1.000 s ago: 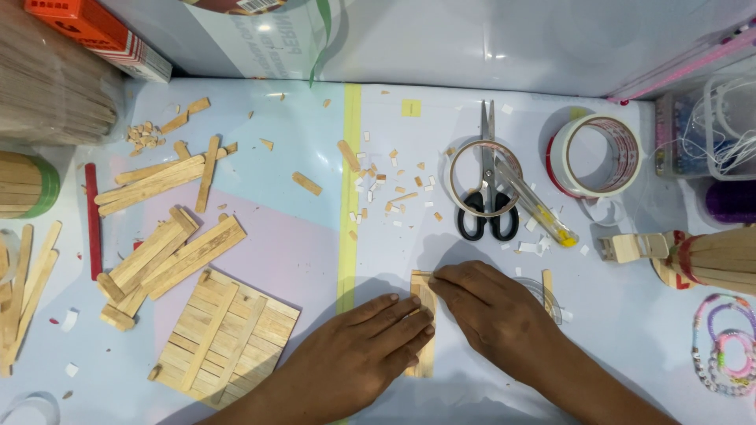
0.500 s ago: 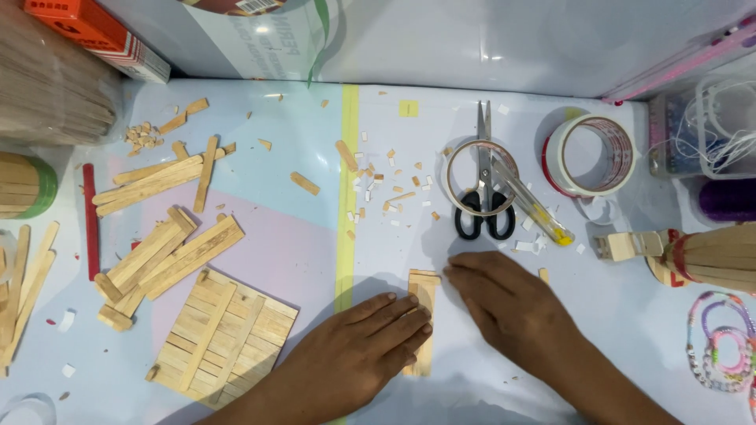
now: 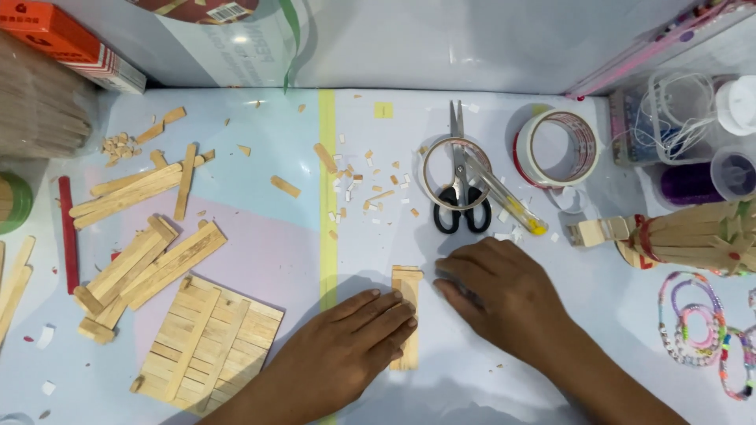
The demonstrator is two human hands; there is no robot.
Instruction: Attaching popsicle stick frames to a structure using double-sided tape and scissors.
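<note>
Head view: my left hand (image 3: pixel 346 346) lies flat, fingers together, pressing the small stick strip (image 3: pixel 407 315) onto the table beside the yellow tape line (image 3: pixel 327 197). My right hand (image 3: pixel 504 295) rests loosely curled, empty, just right of it. Pressing step, I judge; next calls for steady even pressure.

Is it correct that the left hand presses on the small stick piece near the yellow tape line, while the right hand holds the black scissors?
Not quite. In the head view the right hand holds nothing; it rests flat on the table beside the stick piece. The black scissors lie untouched above it. The left hand does press on the piece.
</note>
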